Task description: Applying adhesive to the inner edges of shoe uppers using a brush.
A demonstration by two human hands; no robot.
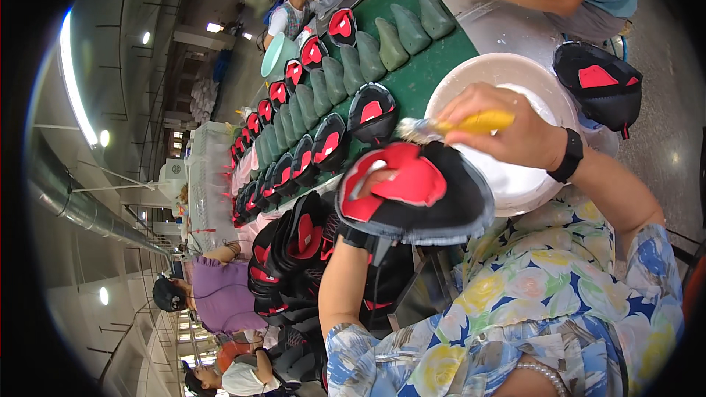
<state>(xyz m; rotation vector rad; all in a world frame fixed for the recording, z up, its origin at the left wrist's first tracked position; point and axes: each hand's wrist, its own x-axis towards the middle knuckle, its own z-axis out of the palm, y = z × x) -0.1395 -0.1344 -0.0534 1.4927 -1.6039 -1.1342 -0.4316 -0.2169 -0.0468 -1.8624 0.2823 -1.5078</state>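
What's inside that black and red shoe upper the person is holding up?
The left hand is inside the shoe upper; fingers show against the red lining. The rest of the hand is covered. The right hand holds a yellow-handled brush just above it.

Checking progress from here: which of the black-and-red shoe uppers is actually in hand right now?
The upper over the left hand, beside the white bowl. The other uppers sit on the belt or in piles, untouched.
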